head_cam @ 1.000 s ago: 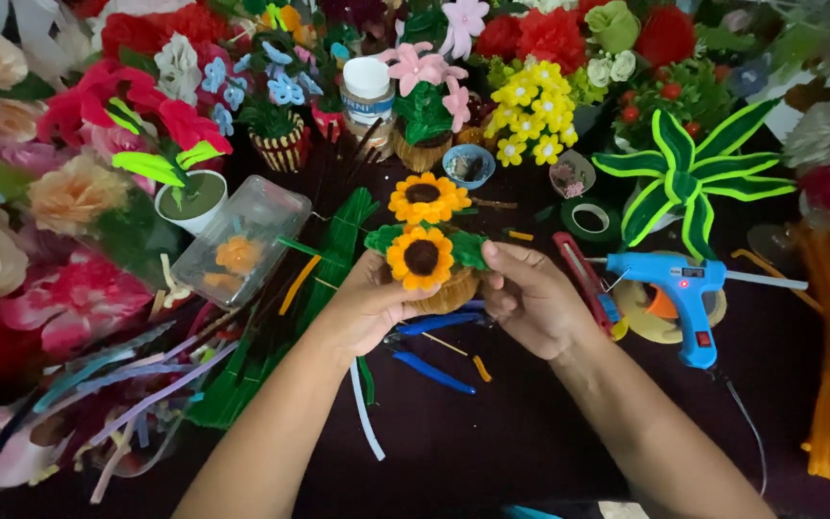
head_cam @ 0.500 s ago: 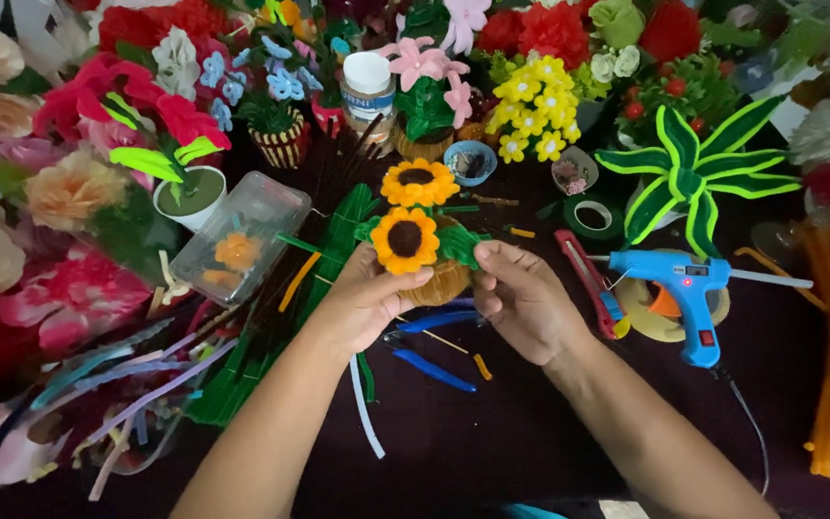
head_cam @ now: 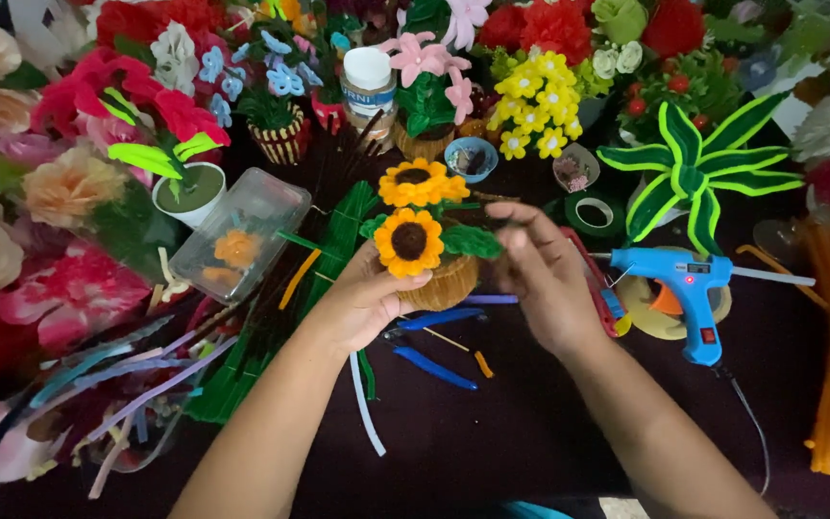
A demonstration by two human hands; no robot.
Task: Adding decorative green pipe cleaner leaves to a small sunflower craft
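Both forearms come up from the bottom edge and meet at the middle of the dark table (head_cam: 530, 432). The left hand (head_cam: 362, 303) is cupped, palm turned inward, its grip closed around the small woven pot (head_cam: 444, 284), thumb riding up just under the lower sunflower (head_cam: 408, 241). The right hand (head_cam: 545, 274) is raised beside the pot, fingers loosely curled and slightly blurred, fingertips pinched near a green leaf (head_cam: 473, 240); whether that grip actually has the leaf or only brushes it, I cannot tell. The second sunflower (head_cam: 420, 183) stands just above the first, beyond the left thumb. Most of the pot is hidden behind the left fingers and the flower head, so only its tan right flank shows. Just under both grips lie blue-handled pliers (head_cam: 434, 346), partly covered by the left wrist, and a white pipe cleaner (head_cam: 365, 404) runs away below the left palm. To the outside of the right hand sits a blue glue gun (head_cam: 684, 288), near but not touched, its cord trailing off towards the lower edge. Outward from the left grip, a clear plastic box (head_cam: 242, 231) holds orange pieces that are hard to make out through the lid. Beyond both hands a white-capped jar (head_cam: 369, 86) stands among crowded craft flowers, many cut off by the frame.
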